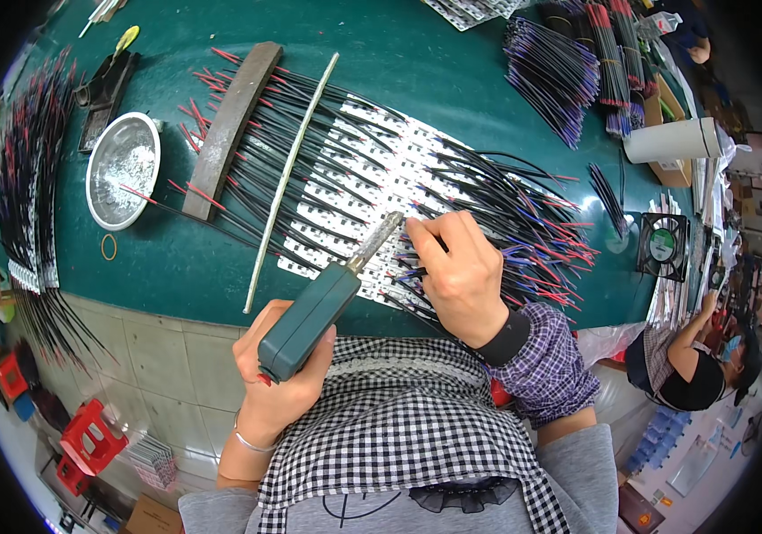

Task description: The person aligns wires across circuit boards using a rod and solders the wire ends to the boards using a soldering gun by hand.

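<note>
My left hand (pixel 265 396) is wrapped round the green body of a soldering gun (pixel 311 316). Its metal tip points up and right, onto a sheet of white circuit boards (pixel 323 227). Close by the tip, my right hand (pixel 465 276) is closed in a pinch on a thin wire, whose end is mostly hidden by the fingers. Rows of black wires with red ends (pixel 310 142) run left from the boards, and a thick bunch of black, red and blue wires (pixel 523 231) spreads to the right.
A brown bar (pixel 234 129) and a thin pale rod (pixel 296 169) lie across the left wires. A bowl of whitish material (pixel 123 173) stands further left. At right are a small fan (pixel 663 246), a white cylinder (pixel 674 141) and wire bundles (pixel 552 76). Another person (pixel 697 365) sits far right.
</note>
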### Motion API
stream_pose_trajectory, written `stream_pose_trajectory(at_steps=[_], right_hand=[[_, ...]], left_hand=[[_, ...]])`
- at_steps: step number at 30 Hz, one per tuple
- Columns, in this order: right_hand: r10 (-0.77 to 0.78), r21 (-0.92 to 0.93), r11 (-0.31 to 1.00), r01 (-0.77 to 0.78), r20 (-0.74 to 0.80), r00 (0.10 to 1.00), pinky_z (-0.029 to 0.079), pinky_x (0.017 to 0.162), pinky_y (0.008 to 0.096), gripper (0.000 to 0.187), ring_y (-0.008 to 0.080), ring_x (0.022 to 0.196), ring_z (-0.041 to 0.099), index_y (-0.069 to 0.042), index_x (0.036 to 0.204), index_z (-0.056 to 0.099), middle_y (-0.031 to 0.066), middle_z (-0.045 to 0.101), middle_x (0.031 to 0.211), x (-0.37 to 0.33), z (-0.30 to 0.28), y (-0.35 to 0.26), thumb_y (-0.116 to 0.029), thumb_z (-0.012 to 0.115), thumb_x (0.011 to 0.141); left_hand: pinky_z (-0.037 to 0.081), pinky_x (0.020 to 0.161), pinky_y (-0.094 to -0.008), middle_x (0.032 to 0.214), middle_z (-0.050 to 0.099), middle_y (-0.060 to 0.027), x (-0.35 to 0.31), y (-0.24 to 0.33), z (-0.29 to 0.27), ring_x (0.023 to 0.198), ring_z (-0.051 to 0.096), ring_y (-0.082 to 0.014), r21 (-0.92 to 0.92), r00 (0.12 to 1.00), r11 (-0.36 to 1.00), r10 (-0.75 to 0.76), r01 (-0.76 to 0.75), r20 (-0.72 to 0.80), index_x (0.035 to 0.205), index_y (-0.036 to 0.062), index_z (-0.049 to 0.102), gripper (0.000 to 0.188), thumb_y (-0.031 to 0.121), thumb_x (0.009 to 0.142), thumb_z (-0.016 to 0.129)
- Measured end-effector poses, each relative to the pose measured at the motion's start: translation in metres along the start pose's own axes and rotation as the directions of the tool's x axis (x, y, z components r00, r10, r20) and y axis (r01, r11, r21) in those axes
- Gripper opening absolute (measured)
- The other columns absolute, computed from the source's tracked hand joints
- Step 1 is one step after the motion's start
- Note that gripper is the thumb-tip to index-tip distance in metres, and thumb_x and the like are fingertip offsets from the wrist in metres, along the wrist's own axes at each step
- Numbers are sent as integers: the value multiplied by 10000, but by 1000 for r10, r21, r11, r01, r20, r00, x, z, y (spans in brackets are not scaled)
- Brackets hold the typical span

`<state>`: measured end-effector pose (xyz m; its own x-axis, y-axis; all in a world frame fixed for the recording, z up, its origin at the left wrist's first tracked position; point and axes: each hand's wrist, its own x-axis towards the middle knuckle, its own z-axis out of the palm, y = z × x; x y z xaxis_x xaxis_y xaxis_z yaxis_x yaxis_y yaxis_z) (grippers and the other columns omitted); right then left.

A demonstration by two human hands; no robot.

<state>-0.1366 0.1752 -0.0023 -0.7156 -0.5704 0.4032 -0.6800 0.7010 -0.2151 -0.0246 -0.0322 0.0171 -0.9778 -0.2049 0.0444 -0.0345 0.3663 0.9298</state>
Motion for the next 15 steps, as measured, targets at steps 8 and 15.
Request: stream_pose_trajectory(at_steps=[8,15], right_hand=[[-21,-29,999,21,-8,1000,489,575,303,253,208,761,574,30,990,705,62,546,836,0,0,0,-18,692,742],[-37,-49,998,37,5,999,484,566,300,223,208,762,570,32,972,703,67,533,828,1,-1,-1,-10,691,754]], left_hand=[[503,605,-308,799,666,-113,1,1,-1,670,640,-223,54,1000,998,22,-23,10,852,-34,706,127,-78,743,755],[483,564,-296,776,645,-97,-2,-3,-2,632,613,-199,32,999,999,35,-34,-21,843,-33,708,130,-74,729,756]])
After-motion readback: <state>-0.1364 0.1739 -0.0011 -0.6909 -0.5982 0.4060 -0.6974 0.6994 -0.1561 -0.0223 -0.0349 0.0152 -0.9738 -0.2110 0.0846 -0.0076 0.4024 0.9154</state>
